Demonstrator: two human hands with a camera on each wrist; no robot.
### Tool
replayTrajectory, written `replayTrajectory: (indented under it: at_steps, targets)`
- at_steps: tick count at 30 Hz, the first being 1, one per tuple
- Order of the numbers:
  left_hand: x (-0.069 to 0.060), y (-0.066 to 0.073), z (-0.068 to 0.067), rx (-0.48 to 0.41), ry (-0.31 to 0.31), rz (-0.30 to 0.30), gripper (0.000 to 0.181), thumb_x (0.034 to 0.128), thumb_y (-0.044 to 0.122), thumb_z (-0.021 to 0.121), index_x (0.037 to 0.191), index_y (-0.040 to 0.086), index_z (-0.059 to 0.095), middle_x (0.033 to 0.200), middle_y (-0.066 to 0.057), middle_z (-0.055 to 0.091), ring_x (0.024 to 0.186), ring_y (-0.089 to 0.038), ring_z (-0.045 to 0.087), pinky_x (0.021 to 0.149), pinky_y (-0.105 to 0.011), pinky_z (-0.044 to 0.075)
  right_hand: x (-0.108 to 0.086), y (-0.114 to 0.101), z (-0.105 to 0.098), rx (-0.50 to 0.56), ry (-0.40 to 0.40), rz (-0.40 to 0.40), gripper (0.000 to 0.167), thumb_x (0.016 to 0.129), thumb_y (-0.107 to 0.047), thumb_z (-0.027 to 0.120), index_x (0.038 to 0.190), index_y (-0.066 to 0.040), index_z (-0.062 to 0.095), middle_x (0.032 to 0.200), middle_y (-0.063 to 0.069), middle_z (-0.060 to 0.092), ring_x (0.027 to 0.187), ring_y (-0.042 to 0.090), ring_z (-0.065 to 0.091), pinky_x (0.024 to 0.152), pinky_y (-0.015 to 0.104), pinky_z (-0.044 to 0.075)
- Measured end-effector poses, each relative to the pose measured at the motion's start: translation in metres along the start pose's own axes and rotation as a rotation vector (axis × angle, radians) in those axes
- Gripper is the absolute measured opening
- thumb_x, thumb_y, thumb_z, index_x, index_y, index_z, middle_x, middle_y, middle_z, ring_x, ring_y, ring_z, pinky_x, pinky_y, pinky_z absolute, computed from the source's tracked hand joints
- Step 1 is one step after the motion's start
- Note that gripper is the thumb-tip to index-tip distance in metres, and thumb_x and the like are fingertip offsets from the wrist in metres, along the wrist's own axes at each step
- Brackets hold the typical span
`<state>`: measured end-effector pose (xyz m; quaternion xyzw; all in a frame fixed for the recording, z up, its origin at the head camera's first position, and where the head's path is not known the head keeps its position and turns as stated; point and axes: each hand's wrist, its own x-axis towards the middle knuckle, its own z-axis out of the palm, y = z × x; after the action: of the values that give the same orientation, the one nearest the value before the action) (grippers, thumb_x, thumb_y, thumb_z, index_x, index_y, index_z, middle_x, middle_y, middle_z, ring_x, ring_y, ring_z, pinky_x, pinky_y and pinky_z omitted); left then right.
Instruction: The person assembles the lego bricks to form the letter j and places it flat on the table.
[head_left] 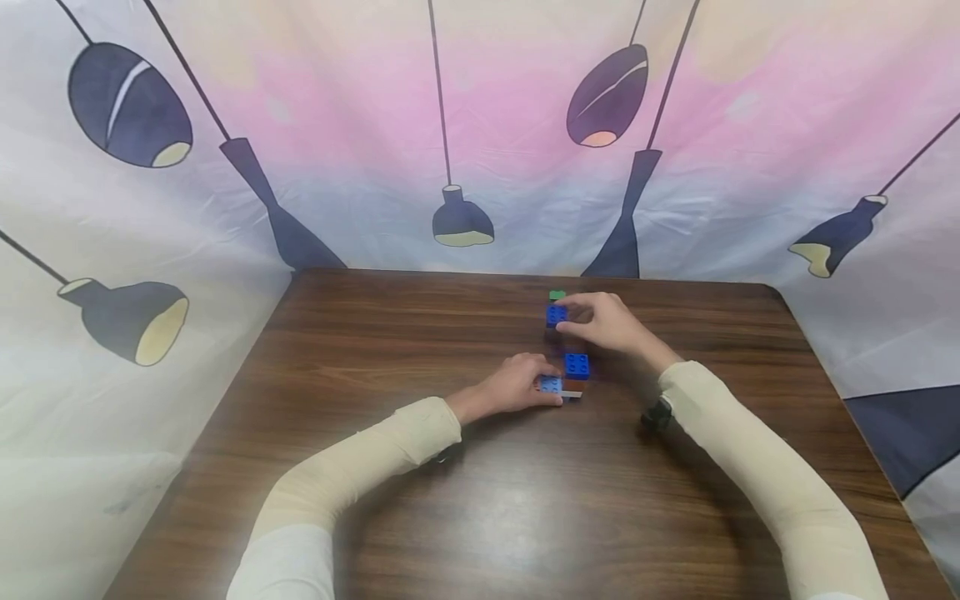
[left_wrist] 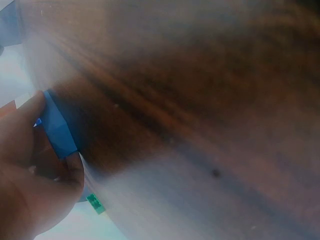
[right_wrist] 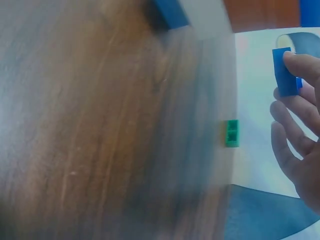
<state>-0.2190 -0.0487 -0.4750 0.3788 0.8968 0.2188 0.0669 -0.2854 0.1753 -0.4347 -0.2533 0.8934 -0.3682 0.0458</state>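
My left hand [head_left: 517, 383] pinches a light blue brick [head_left: 551, 384] between thumb and fingers; its flat side shows in the left wrist view as a blue face [left_wrist: 59, 125]. Right beside it stand a white brick [head_left: 572, 394], an orange-brown brick [right_wrist: 262, 14] and a dark blue studded brick [head_left: 577, 365]. Whether the light blue one is joined to them I cannot tell. Farther back, my right hand [head_left: 609, 323] grips another dark blue brick [head_left: 557, 316] by thumb and fingertips, which the right wrist view shows lifted off the table [right_wrist: 286, 72].
Just behind the right hand's brick, a small green brick [head_left: 557, 295] lies near the far edge of the brown wooden table [head_left: 495, 500]. A cloth printed with lamps [head_left: 390, 167] hangs behind the table and along both sides.
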Motion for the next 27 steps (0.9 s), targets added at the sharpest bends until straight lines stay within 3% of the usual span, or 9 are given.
replayTrajectory:
  at_steps: [13, 27]
  targets:
    - [0.002, -0.001, 0.0, 0.006, -0.007, -0.007, 0.049, 0.0925, 0.041, 0.076, 0.128, 0.009, 0.071, 0.104, -0.002, 0.07, 0.082, -0.01, 0.055, 0.072, -0.022, 0.045, -0.022, -0.023, -0.02, -0.024, 0.031, -0.045, 0.048, 0.096, -0.041, 0.072, 0.135, -0.014, 0.067, 0.113, 0.011, 0.074, 0.097, 0.026, 0.072, 0.082, 0.048, 0.058]
    - [0.0, 0.0, -0.001, -0.013, -0.013, -0.018, 0.048, 0.0925, 0.042, 0.076, 0.127, 0.009, 0.072, 0.097, 0.001, 0.067, 0.079, -0.009, 0.053, 0.068, -0.021, 0.043, -0.051, -0.042, -0.021, -0.005, 0.067, -0.072, 0.046, 0.096, -0.04, 0.073, 0.134, -0.015, 0.067, 0.111, 0.005, 0.074, 0.093, 0.017, 0.071, 0.079, 0.042, 0.059]
